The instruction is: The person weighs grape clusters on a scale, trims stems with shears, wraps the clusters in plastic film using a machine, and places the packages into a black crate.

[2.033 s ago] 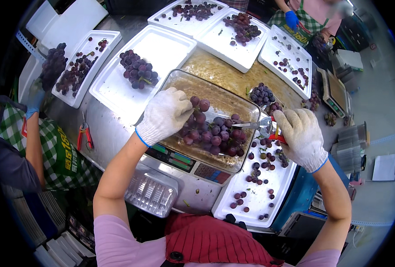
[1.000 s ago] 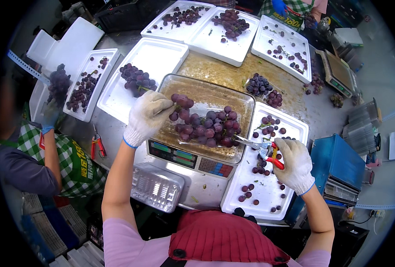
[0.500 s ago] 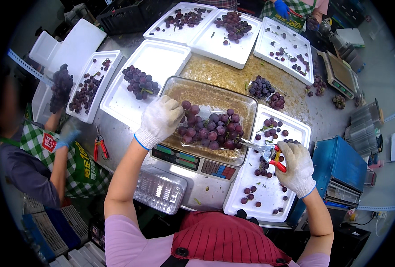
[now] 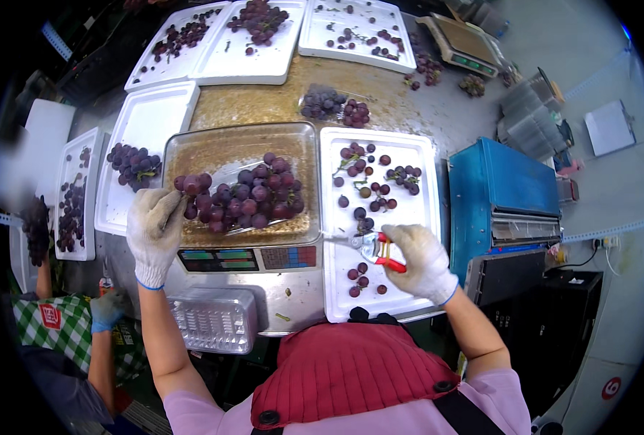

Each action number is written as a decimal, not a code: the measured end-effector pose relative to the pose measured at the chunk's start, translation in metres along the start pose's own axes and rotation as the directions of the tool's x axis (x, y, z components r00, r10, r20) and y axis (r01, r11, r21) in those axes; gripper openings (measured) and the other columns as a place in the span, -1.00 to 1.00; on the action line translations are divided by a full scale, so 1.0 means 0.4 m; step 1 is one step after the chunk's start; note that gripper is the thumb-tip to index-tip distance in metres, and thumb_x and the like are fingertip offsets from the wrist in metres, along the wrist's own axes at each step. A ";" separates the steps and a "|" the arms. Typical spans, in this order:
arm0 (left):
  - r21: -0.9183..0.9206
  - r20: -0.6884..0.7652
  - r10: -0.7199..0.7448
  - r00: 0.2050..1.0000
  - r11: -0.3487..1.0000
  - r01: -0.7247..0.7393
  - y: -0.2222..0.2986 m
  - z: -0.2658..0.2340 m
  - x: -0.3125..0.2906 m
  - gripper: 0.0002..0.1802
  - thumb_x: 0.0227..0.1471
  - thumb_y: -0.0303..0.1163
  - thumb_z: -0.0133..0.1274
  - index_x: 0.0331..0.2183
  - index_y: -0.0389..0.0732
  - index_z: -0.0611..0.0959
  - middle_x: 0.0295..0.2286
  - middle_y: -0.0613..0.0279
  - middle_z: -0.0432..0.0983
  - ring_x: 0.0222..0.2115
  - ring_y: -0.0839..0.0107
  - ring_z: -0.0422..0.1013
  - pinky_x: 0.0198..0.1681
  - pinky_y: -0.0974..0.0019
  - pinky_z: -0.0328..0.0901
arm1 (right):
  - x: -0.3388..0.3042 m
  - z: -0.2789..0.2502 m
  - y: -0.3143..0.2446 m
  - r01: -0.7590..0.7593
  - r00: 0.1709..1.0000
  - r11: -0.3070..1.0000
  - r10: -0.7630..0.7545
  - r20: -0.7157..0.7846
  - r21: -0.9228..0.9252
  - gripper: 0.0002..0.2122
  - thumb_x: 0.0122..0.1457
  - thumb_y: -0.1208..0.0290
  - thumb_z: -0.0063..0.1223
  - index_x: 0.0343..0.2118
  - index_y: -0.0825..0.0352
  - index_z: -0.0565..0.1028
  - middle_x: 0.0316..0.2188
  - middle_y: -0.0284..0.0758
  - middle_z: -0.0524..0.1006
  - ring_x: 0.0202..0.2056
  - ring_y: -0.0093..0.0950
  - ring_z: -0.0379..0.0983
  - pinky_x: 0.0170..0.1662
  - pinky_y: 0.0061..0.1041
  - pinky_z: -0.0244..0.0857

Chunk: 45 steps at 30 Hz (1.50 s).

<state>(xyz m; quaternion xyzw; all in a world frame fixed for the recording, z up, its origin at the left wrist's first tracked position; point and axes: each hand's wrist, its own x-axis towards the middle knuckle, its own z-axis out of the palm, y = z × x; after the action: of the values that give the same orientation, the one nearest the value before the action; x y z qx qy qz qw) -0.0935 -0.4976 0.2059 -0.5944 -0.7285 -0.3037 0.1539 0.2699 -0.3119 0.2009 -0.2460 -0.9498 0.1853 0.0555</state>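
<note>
L hand (image 4: 153,230) @ grapes (image 4: 248,197), R hand (image 4: 422,262) w/ snips (image 4: 382,251)

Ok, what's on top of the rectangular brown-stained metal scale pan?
Round purple grapes on a clear plastic container; the left white-gloved hand is at their left end. The grapes hide most of the container's bottom and the pan beneath.

The head-worn wide fisheye looks down from above the near side of the grape cluster (image 4: 253,197), fairly close to it and facing across it; the view centres just right of it and spreads well past it.
</note>
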 end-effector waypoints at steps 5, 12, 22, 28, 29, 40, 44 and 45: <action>0.014 -0.009 0.039 0.999 0.999 -0.038 0.012 0.012 0.011 -0.79 -0.24 -0.62 0.22 -0.42 -0.25 0.60 -0.48 0.15 0.49 -0.45 0.16 0.40 -0.40 0.22 0.30 | -0.139 0.081 0.004 -0.186 0.979 0.978 0.178 0.098 0.089 -0.49 -0.18 0.36 0.23 -0.08 0.34 0.39 -0.33 -0.11 0.47 -0.27 -0.14 0.39 -0.19 -0.23 0.26; 0.012 -0.006 0.025 1.000 1.000 -0.025 0.021 0.023 0.006 -0.82 -0.22 -0.62 0.20 -0.44 -0.25 0.60 -0.48 0.14 0.49 -0.43 0.15 0.40 -0.38 0.21 0.31 | -0.309 0.190 0.065 -0.314 0.946 0.949 0.309 0.095 0.038 -0.52 -0.16 0.35 0.18 -0.11 0.38 0.39 -0.35 -0.10 0.48 -0.29 -0.11 0.40 -0.21 -0.20 0.27; 0.050 0.007 0.042 0.999 0.998 -0.042 0.039 0.024 0.008 -0.87 -0.24 -0.53 0.23 -0.50 -0.21 0.62 -0.51 0.18 0.50 -0.46 0.17 0.42 -0.41 0.20 0.32 | -0.305 0.193 0.051 -0.239 0.968 0.969 0.233 -0.091 -0.060 -0.45 -0.23 0.34 0.26 -0.11 0.43 0.37 -0.18 -0.02 0.41 -0.14 -0.05 0.33 -0.03 -0.21 0.23; 0.158 0.031 0.046 0.998 0.986 -0.051 0.080 0.015 0.007 -0.95 -0.18 -0.41 0.16 -0.53 -0.14 0.62 -0.53 0.25 0.48 -0.45 0.23 0.42 -0.40 0.21 0.34 | 0.056 0.084 -0.125 -0.298 0.907 -0.066 0.292 0.304 0.952 -0.47 0.07 0.33 0.16 0.09 0.40 0.30 -0.05 -0.07 0.42 0.05 -0.28 0.33 0.01 -0.48 0.33; 0.135 0.016 0.063 0.998 0.989 -0.064 0.094 0.007 0.019 -0.88 -0.24 -0.46 0.23 -0.50 -0.18 0.64 -0.53 0.23 0.49 -0.47 0.20 0.43 -0.43 0.20 0.35 | 0.117 0.079 -0.155 -0.208 0.968 -0.010 0.145 0.207 0.978 -0.40 0.11 0.21 0.11 0.15 0.40 0.20 -0.03 -0.05 0.38 0.04 -0.23 0.33 0.05 -0.30 0.28; 0.202 0.078 0.046 0.996 0.978 -0.061 0.198 -0.050 0.027 -0.86 -0.25 -0.48 0.19 -0.48 -0.19 0.62 -0.50 0.23 0.47 -0.46 0.22 0.41 -0.40 0.22 0.33 | 0.409 0.176 -0.309 -0.402 0.870 -0.656 -0.056 0.490 0.639 -0.78 0.22 0.13 -0.02 -0.34 0.18 0.40 -0.50 -0.35 0.51 -0.55 -0.43 0.37 -0.35 -0.15 0.39; 0.015 0.065 -0.107 0.992 0.994 0.106 0.215 -0.050 0.004 -0.79 -0.23 -0.39 0.23 -0.43 -0.22 0.63 -0.48 0.20 0.49 -0.41 0.17 0.42 -0.35 0.22 0.34 | 0.385 0.143 -0.330 -0.419 0.841 -0.607 0.019 0.540 0.675 -0.79 0.22 0.18 -0.02 -0.30 0.23 0.41 -0.43 -0.27 0.53 -0.48 -0.37 0.44 -0.41 -0.19 0.41; -0.092 0.064 -0.170 0.983 0.980 0.176 0.202 -0.052 -0.009 -0.73 -0.19 -0.36 0.24 -0.36 -0.25 0.63 -0.42 0.15 0.50 -0.37 0.18 0.44 -0.30 0.27 0.34 | 0.381 0.133 -0.331 -0.430 0.836 -0.586 0.030 0.548 0.687 -0.78 0.22 0.19 -0.01 -0.29 0.25 0.41 -0.41 -0.25 0.53 -0.46 -0.36 0.45 -0.41 -0.20 0.42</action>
<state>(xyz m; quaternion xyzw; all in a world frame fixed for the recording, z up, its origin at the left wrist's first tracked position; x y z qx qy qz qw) -0.0178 -0.5046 0.2409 -0.5438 -0.7658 -0.3345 0.0773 0.0672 -0.3620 0.2040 -0.2875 -0.2021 0.9333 0.0737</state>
